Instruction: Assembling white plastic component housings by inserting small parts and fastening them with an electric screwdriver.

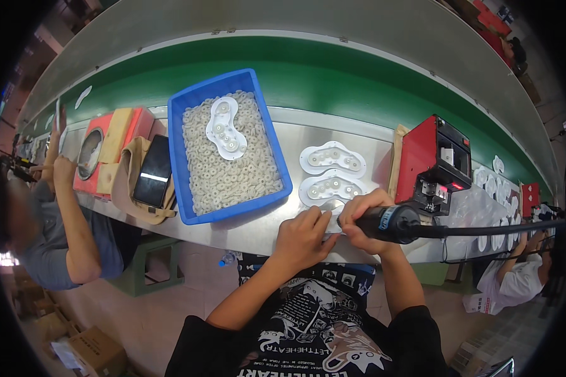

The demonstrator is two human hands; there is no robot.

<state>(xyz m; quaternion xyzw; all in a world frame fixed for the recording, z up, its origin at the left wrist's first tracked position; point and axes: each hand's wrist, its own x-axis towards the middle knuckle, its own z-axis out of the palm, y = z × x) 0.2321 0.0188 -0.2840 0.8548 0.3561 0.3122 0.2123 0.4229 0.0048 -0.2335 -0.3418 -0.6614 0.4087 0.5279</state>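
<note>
My right hand (366,217) is closed around a black corded electric screwdriver (396,224), which lies nearly level with its tip toward my left hand. My left hand (303,239) has its fingers bent around a white plastic part (334,212), steadying it near the table's front edge. My fingers hide most of this part and the screwdriver's tip. Just beyond lie two white curved housings with small round gears inside, the nearer housing (333,187) and the farther housing (332,158). Left of them stands a blue bin (277,147) full of small pale gears (233,182), topped by another white housing (225,129).
A red and black screw feeder (437,166) stands to the right, with the screwdriver's black cord (503,229) running past it. Left of the bin lie a dark-screened phone (154,169) and a red box-shaped device (132,135). Co-workers sit on both sides.
</note>
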